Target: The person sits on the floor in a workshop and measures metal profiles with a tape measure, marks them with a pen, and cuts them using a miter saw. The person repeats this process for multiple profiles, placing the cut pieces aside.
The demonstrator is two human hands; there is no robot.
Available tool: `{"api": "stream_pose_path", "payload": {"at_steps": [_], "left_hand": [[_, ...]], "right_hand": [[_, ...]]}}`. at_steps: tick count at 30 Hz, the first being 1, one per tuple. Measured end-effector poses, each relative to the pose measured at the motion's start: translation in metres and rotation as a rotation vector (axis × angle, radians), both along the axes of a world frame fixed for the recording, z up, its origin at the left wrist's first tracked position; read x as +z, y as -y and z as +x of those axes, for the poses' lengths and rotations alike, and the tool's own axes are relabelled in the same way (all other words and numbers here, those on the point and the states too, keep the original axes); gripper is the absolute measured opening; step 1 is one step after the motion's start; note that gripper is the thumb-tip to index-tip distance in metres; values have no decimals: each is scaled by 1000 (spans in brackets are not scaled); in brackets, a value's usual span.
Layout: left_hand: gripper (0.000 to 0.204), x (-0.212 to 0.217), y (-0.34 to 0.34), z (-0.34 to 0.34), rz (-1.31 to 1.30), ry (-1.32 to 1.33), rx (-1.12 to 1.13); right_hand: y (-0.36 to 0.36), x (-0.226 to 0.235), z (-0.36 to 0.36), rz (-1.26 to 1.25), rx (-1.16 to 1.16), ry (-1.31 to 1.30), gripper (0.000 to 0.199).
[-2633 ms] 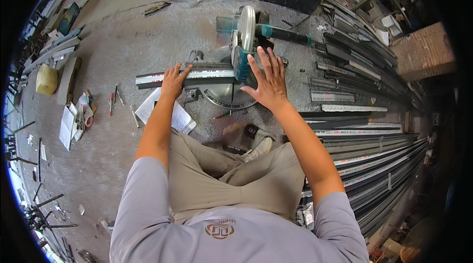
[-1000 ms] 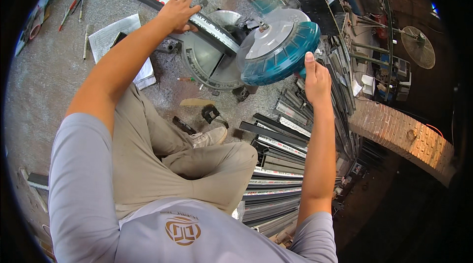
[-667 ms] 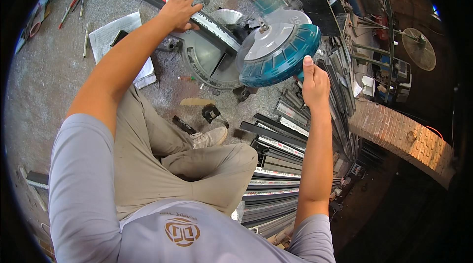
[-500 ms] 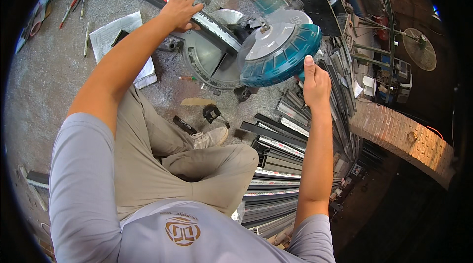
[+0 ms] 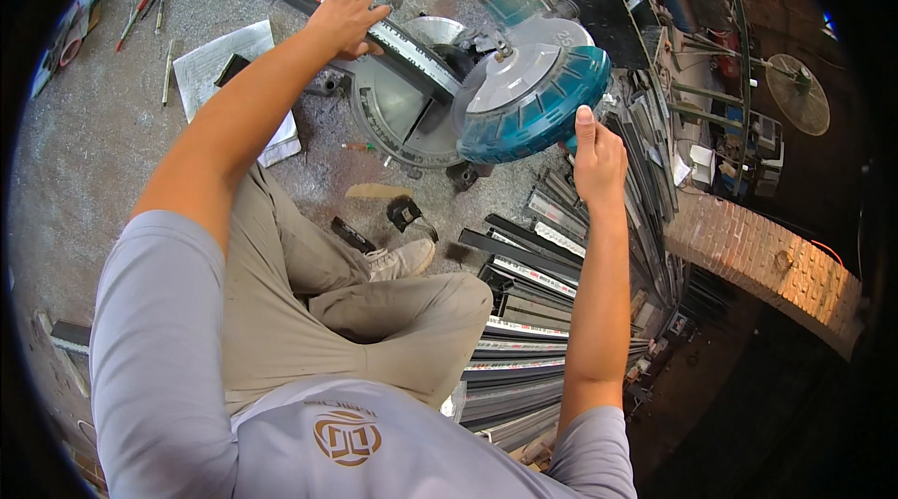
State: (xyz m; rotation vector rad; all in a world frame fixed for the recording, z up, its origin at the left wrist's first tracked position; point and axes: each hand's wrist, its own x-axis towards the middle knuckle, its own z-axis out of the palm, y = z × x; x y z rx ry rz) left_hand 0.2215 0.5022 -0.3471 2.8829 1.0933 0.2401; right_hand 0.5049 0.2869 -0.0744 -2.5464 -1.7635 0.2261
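A dark aluminium profile (image 5: 410,52) with a white printed film on top lies across the round metal table (image 5: 382,111) of a mitre saw (image 5: 538,97). My left hand (image 5: 344,22) is closed over the profile, fingers on its far side, holding it on the saw. The profile's right end reaches the blade guard, where the saw head hides the blade. With my right hand (image 5: 600,160) I grip the handle behind the blue-green guard, thumb laid along the top. Most of that handle is hidden by the hand.
Sheets of paper (image 5: 281,139) lie left of the saw. A tape measure (image 5: 404,212) sits by my shoe. Many profiles (image 5: 524,289) are stacked at the right, near a low brick wall (image 5: 748,251). Pens (image 5: 133,22) lie at the far left; a fan (image 5: 797,95) stands far right.
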Motion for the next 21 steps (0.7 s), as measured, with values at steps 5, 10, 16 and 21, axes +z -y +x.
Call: {"api": "stream_pose_path", "payload": {"at_steps": [5,10,16,21], "left_hand": [[74,6,1,4,-33,-115,23],[74,10,2,4,-50,-132,39],[74,11,3,4,-66,-137,45],[73,5,2,2,-75,-62,44]], "right_hand": [[-5,0,2,66,11,7,90],[-7,-2,5,65,-9,22,92],[-3,-2,0,82,15,39,91],[-4,-2,2,20,-30,30,85]]}}
